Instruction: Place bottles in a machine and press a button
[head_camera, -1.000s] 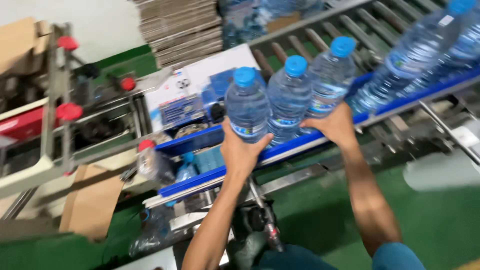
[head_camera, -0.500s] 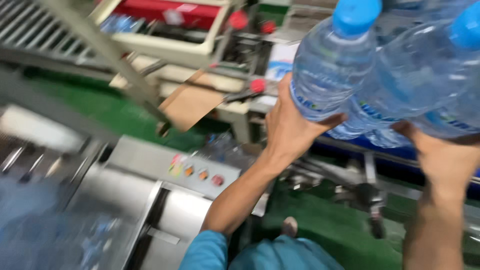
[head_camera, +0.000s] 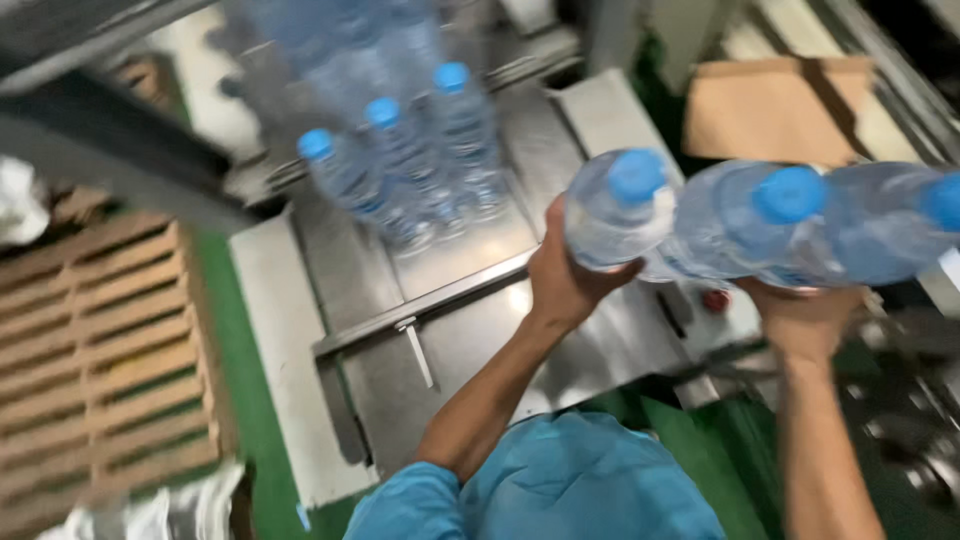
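Note:
Three clear water bottles with blue caps are pressed side by side between my two hands, lifted above a steel machine table. My left hand grips the leftmost bottle from the side and below. Under the right end of the row, my right hand supports the other bottles. Further back on the steel table stand several more blue-capped bottles in a group, blurred by motion.
A wooden pallet lies on the green floor at the left. A flat brown cardboard piece rests at the upper right. A red button sits on the machine near my hands. Dark machine frame parts cross the top left.
I have turned with the three bottles away from the blue conveyor and carton machine. The view now faces the steel table with standing bottles; both hands keep their grip.

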